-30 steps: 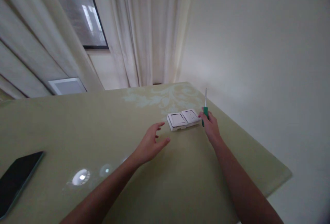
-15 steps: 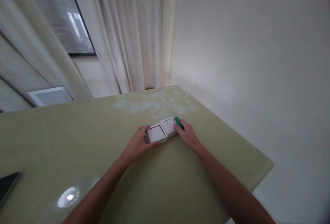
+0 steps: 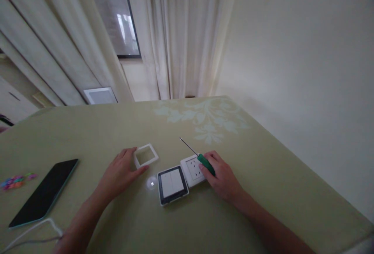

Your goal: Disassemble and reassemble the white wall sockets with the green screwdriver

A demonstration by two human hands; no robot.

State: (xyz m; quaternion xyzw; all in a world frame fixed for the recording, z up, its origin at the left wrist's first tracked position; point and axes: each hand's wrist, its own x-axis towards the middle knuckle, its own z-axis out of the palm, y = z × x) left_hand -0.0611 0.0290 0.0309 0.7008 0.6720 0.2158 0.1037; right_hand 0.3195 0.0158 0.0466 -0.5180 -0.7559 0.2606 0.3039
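Observation:
My left hand (image 3: 121, 176) grips a thin white square cover frame (image 3: 154, 151) between thumb and fingers, at or just above the table. To its right, a white wall switch (image 3: 172, 184) lies face up, with a dark border showing around its panel. A white wall socket (image 3: 192, 169) with several slots lies against the switch's right side. My right hand (image 3: 222, 176) is closed around the green handle of a screwdriver (image 3: 206, 164). The screwdriver's thin metal shaft points up and left over the socket's top edge. My right fingers are at the socket's right side, partly hiding it.
A dark tablet (image 3: 43, 191) lies on the table (image 3: 102, 129) at the left, beside small colourful pieces (image 3: 17, 181). Near my left forearm runs a white cable (image 3: 35, 226). A wall (image 3: 306, 71) borders the table's right side; curtains (image 3: 187, 43) hang behind it.
The white frame has come off the switch and moved left with my left hand. The screwdriver's shaft now shows, pointing up-left. The view has turned left, bringing more of the tablet in.

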